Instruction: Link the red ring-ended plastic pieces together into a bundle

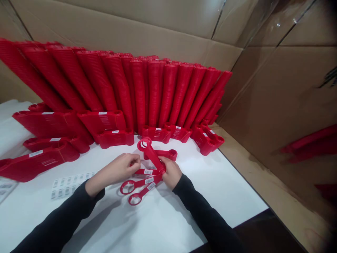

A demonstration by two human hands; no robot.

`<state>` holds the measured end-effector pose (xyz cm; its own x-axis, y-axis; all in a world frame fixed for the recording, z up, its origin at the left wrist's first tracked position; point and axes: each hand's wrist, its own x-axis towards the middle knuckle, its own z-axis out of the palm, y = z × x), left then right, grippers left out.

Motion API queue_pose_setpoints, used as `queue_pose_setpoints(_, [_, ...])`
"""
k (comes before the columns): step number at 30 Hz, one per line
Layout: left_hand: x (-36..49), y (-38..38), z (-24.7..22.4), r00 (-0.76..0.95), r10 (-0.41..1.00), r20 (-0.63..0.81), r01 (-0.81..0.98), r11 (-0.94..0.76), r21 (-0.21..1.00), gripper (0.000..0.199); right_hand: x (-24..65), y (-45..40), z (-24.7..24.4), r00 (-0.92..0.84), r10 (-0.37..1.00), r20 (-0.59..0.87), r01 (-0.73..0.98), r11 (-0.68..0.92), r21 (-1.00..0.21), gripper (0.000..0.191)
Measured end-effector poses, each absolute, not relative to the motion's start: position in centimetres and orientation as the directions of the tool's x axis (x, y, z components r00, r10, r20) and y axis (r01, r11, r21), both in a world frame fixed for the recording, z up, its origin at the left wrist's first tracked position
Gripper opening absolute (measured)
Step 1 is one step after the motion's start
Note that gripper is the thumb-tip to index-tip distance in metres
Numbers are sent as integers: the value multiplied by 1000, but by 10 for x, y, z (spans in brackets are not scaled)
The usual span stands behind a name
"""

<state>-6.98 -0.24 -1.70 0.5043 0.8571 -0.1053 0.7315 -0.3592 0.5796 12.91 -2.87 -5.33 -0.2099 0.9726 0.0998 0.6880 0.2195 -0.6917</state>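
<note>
My right hand [171, 173] is closed round several flat red plastic pieces [153, 154] with ring-shaped ends, spread like a fan. White barcode labels [149, 180] show on the lower ones, whose rings point left. One held piece slants up and away, its ring at the top. My left hand [129, 163] is just left of the fan, fingers curled in a pinch; what they hold, if anything, is too small to make out. Beyond the hands, another red piece [167, 153] appears, partly hidden by the fan. Left of my left wrist lies a sheet of barcode stickers [63, 184].
Tall stacks of the same red pieces [154, 93] line the back of the white table [210, 189]. Shorter labelled bundles [116, 139] stand before them. Cardboard walls [263, 91] rise behind and to the right. More stickers [6, 186] lie at the left edge.
</note>
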Motion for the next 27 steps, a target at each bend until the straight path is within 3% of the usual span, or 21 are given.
queue_pose_setpoints(5, [-78, 6, -33, 474, 881, -11, 797, -424, 430, 22, 125, -30, -59, -294, 954, 58, 708, 258, -657, 43])
queue_pose_setpoints(9, [-77, 9, -44, 486, 871, -74, 829, -432, 355, 19, 124, -30, -61, -293, 956, 26, 723, 240, -648, 44])
queue_pose_setpoints(13, [-78, 7, -43, 523, 847, -93, 813, -463, 353, 14, 124, -30, -64, -281, 959, -15, 739, 207, -642, 43])
queue_pose_setpoints(16, [-80, 4, -35, 555, 824, -114, 776, -463, 429, 10, 123, -29, -65, -271, 962, -38, 749, 186, -635, 42])
queue_pose_setpoints(23, [-66, -7, -13, 559, 825, -86, 572, -309, 760, 14, 121, -29, -62, -262, 963, -59, 761, 169, -626, 37])
queue_pose_setpoints(27, [-55, -9, -14, 501, 865, -11, 528, -296, 796, 19, 120, -31, -60, -256, 964, -67, 769, 162, -618, 39])
